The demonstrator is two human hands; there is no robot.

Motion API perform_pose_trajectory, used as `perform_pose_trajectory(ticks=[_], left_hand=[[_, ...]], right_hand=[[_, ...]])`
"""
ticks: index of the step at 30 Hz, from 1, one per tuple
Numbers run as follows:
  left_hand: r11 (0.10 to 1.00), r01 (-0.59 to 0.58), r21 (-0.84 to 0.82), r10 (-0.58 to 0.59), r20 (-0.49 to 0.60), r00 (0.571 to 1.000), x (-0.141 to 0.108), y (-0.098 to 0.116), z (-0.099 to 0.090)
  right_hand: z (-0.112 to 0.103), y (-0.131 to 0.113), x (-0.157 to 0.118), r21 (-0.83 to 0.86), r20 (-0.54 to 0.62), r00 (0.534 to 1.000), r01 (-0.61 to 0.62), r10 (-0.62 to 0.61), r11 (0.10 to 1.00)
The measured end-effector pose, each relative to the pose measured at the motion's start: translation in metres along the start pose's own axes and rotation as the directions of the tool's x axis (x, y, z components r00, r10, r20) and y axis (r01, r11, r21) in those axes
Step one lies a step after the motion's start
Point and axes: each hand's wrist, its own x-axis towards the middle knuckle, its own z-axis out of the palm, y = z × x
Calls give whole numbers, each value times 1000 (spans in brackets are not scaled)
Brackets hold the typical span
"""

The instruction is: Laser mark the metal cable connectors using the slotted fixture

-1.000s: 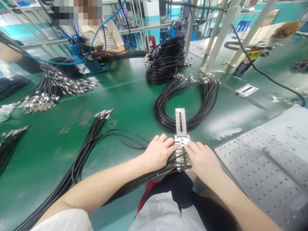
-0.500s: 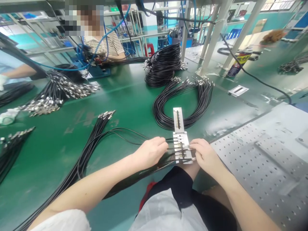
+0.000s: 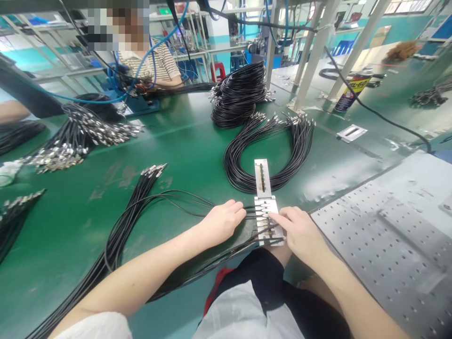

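Observation:
Just left of the hinged metal fixture (image 3: 260, 238), my left hand (image 3: 226, 220) is closed on thin black cables (image 3: 183, 197). The cables run from its fingertips into the fixture's slots, where several silver connectors (image 3: 263, 205) lie side by side. My right hand (image 3: 300, 230) is on the right side, its index finger stretched out onto one connector and the other fingers partly curled. The fixture's slotted lid (image 3: 262, 181) is swung back, away from me. More cables (image 3: 219, 258) reach the lower slots along the table's front edge.
A looped cable bundle (image 3: 233, 165) lies behind the fixture, with a taller cable coil (image 3: 238, 94) beyond. Another bundle (image 3: 130, 221) lies left. A perforated metal plate (image 3: 374, 254) is at right. A spray can (image 3: 353, 92) stands farther back. A co-worker (image 3: 162, 61) sits opposite.
My right hand has shifted slightly, and its index finger now points onto a connector farther up the row. The left hand stays nearly in place on the cables.

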Motion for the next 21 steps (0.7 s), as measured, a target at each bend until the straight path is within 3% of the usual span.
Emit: perform_pose_trajectory(ticks=[7,14,17,21], left_hand=[[999,-37,33,37,13,999,2,5,1],[999,-21,34,19,83,996,5,12,-5],[998,-31,48,28,53,998,8,16,-10],[998,-21,54,26,-94,995,8,28,-10]], right_hand=[[0,-9,5,-211,52,998,33,-23,977],[-4,-16,8,-283,44,998,54,-43,958],[-3,-11,8,-167,37,999,9,-3,986],[-2,3,0,181,-8,997,-70,73,981]])
